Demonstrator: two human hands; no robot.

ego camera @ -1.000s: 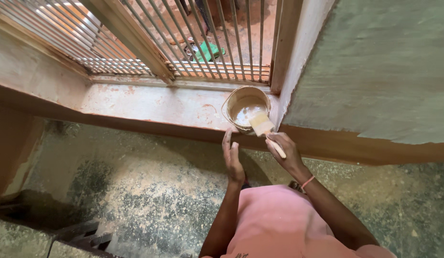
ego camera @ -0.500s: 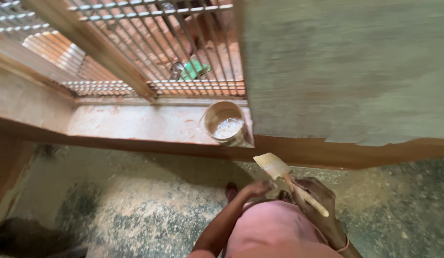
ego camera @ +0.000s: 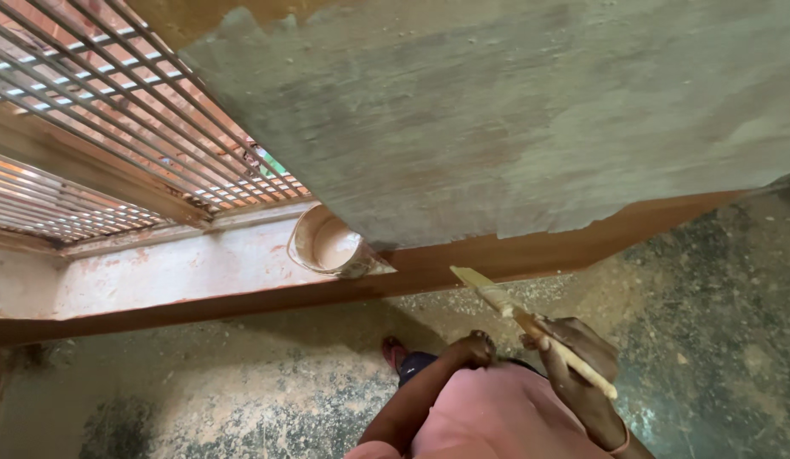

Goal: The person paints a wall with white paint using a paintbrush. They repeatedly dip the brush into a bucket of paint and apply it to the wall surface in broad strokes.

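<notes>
The right hand (ego camera: pixel 582 361) grips a brush (ego camera: pixel 531 327) just right of the paint tub (ego camera: pixel 327 242) — keep strokes even along the wall edge; the left hand (ego camera: pixel 473 348) rests clenched, empty.

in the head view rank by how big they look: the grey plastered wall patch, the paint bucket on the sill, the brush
1. grey plastered wall patch
2. paint bucket
3. brush, longer but far thinner than the bucket and nearer the camera, so this pair is unsure

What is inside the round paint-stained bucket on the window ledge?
The round paint-stained bucket shows a pale cream coating on its inner wall. Its bottom is hidden by the grey plastered wall edge and the tilt, so how much paint remains cannot be told.
</notes>
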